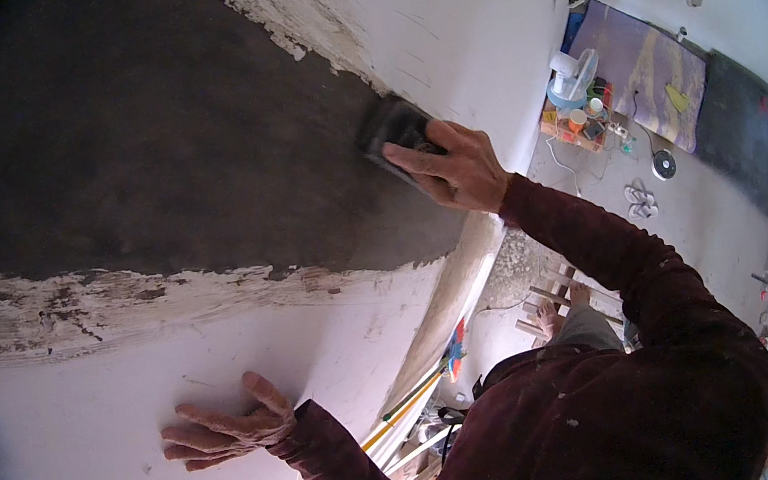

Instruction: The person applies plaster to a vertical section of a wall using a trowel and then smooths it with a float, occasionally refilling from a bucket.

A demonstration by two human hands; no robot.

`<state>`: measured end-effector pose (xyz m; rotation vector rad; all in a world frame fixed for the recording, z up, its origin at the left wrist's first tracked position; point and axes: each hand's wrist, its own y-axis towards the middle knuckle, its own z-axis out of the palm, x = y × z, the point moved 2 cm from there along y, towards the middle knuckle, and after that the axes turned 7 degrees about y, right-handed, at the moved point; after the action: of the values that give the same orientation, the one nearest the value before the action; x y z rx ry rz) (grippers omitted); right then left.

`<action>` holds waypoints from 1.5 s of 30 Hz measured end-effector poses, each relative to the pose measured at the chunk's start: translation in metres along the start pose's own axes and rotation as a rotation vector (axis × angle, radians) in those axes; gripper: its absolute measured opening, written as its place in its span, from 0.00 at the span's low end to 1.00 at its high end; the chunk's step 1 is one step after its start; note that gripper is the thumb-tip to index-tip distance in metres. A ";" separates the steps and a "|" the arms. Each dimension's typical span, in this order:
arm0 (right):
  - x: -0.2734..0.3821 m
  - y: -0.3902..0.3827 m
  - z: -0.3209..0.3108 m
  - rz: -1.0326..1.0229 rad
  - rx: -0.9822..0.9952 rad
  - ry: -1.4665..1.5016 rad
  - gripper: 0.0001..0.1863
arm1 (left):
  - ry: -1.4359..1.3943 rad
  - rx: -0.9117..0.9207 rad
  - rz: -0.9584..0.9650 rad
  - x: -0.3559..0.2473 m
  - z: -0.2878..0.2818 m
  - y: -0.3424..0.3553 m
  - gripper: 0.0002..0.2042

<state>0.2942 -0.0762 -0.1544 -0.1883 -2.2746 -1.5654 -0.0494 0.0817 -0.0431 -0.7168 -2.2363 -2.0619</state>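
My right hand (461,167) grips a black rectangular block (390,132), which looks like a sanding block or sponge. The block rests against a dark grey patch (148,147) of smooth plaster, close to its upper right edge. Rough, flaking bands of old coating border the patch above and below. My left hand (233,427) lies on the white wall (97,396) below the patch, its fingers spread and nothing in them. The face of the block against the wall is hidden.
My bare feet (551,318) stand on wooden slats (526,328) above the floor. Yellow and white poles (403,412) lean along the wall base. Farther off are a white fan (572,77), a crate of odds and ends (573,132), slippers (640,201), a cable reel (662,165) and large sheets (642,63).
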 end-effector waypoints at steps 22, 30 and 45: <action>-0.003 -0.122 0.065 0.446 -0.125 0.349 0.30 | 0.002 -0.025 0.040 -0.005 0.003 0.002 0.44; 0.039 -0.010 0.044 0.427 -0.304 0.118 0.27 | 0.062 0.007 0.084 0.006 0.001 -0.004 0.44; 0.014 0.007 0.038 0.425 -0.378 0.305 0.23 | -0.030 -0.002 0.043 0.001 0.000 0.000 0.44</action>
<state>0.2744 -0.0396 -0.1551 -0.4632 -1.5700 -1.6390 -0.0497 0.0823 -0.0425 -0.7936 -2.2134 -2.0484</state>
